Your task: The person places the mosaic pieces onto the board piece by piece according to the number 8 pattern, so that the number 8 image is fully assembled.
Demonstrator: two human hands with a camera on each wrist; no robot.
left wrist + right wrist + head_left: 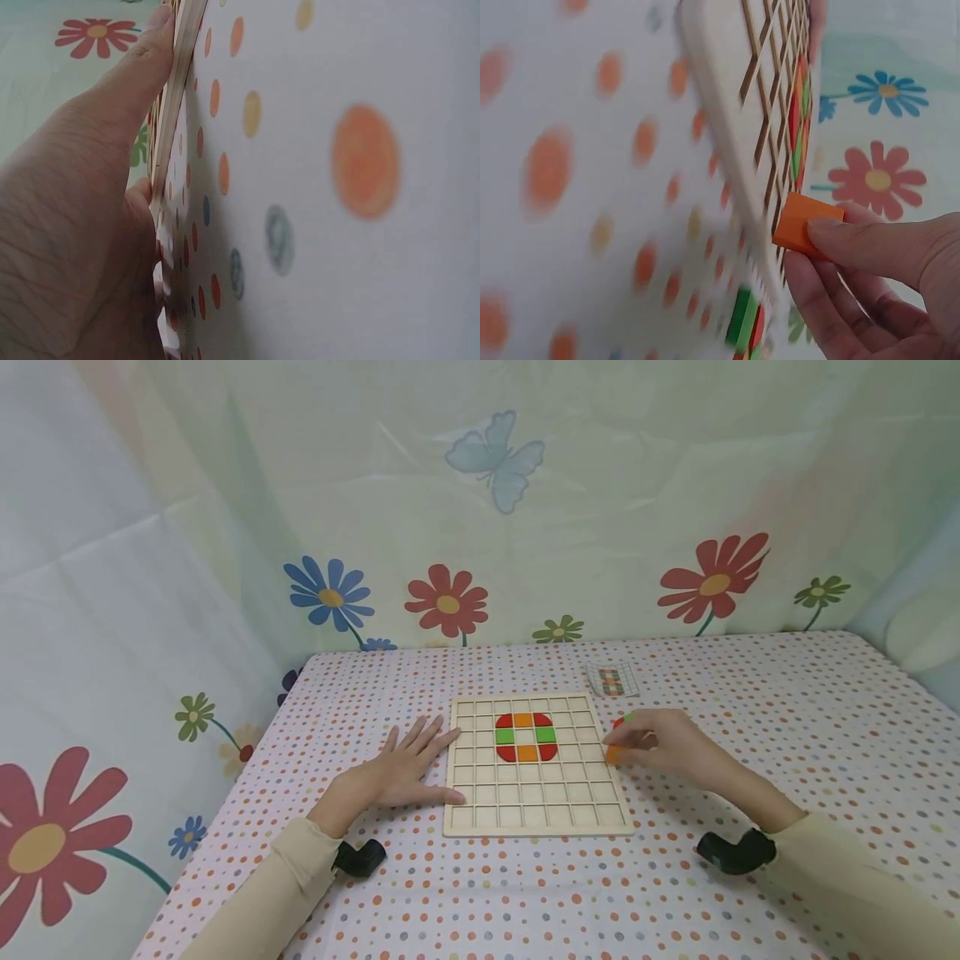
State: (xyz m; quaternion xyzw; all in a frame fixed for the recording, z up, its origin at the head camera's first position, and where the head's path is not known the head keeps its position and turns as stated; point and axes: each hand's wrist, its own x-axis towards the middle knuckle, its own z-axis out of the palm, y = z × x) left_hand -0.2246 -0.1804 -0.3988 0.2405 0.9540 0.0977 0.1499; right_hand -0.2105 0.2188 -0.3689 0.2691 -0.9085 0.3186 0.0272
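Observation:
A square wooden grid board (517, 817) lies on the table. Near its middle, red, orange and green tiles form a ring around one bare cell, with rounded red tiles (504, 752) at the corners. My left hand (405, 770) rests at the board's left edge, fingers spread and thumb on the near left part of the frame. At the right edge, my right hand (663, 743) pinches an orange square tile (799, 217) between thumb and fingers. Beneath and beyond that hand lie more tiles, green (742, 319) and red, partly hidden by it in the head view.
A small paper card (612, 680) with a printed coloured tile pattern lies behind the board's far right corner. The table has a dotted cloth (480, 893). A flowered curtain (600, 543) hangs behind and at the sides. Each wrist wears a black camera (362, 858).

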